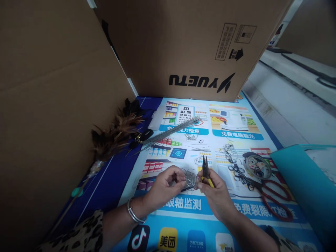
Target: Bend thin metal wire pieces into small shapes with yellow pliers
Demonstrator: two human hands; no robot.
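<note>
Between my two hands is a small tangle of bent silvery wire (191, 179). My left hand (168, 183) pinches its left side between thumb and fingers. My right hand (217, 194) is closed around needle-nose pliers (206, 169) with dark jaws and yellow handles; the jaws point away from me, slightly apart. The thumb and index finger of that hand also touch the right edge of the wire tangle. Farther back, a bundle of long straight wires (173, 131) lies slantwise on the printed sheet. Short loose wire pieces (191, 136) lie close by.
On the right lie red-handled scissors (277, 197), small black rings (237, 171) and a round clear dish (258, 166), beside a teal box (294, 168). A feather duster (118, 129) rests at left. Cardboard walls (183, 45) stand behind and left.
</note>
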